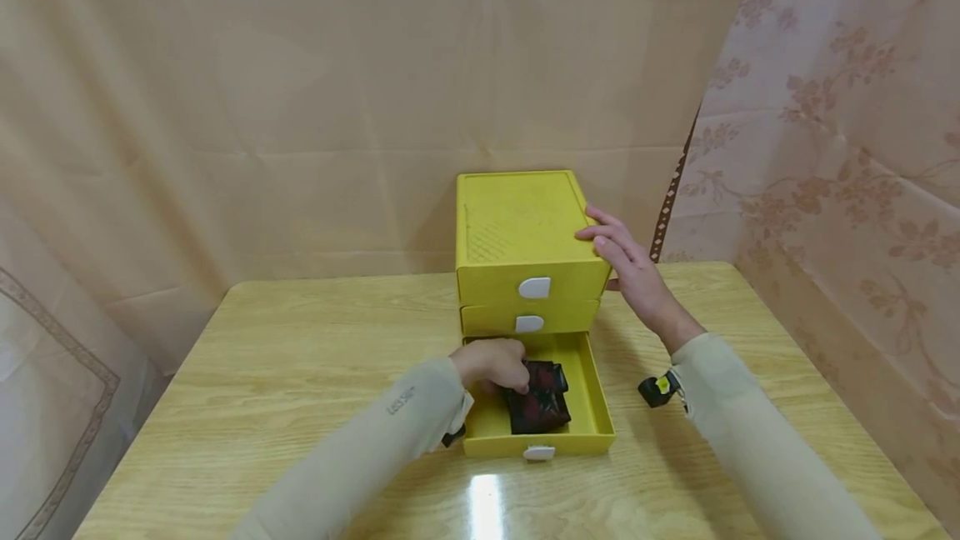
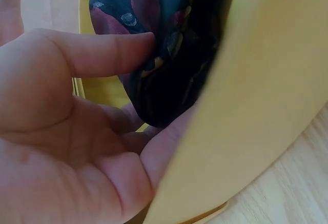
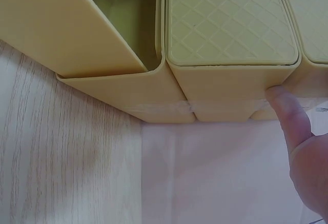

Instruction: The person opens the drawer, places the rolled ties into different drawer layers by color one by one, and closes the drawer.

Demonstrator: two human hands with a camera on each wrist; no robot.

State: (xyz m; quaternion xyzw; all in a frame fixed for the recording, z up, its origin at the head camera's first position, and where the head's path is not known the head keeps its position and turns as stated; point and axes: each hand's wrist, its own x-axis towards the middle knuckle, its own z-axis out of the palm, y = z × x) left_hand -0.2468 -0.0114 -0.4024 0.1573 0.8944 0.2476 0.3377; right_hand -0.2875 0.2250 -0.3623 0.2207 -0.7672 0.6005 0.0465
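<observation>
A yellow drawer cabinet (image 1: 521, 211) stands on the table, its bottom drawer (image 1: 581, 445) pulled out. Inside that drawer lies a folded dark cloth (image 1: 542, 413) with a reddish pattern. My left hand (image 1: 493, 362) reaches into the drawer and pinches the cloth at its left edge; in the left wrist view the thumb (image 2: 113, 55) presses on top and the fingers go underneath. Fingers spread, my right hand (image 1: 637, 273) rests against the cabinet's upper right edge. In the right wrist view a finger (image 3: 289, 114) touches the cabinet's side.
Two upper drawers with white pull tabs (image 1: 534, 287) are closed above the pulled-out one. The wooden table (image 1: 330, 357) extends on both sides. A beige curtain (image 1: 300, 107) hangs behind, and a flowered curtain (image 1: 847, 132) on the right.
</observation>
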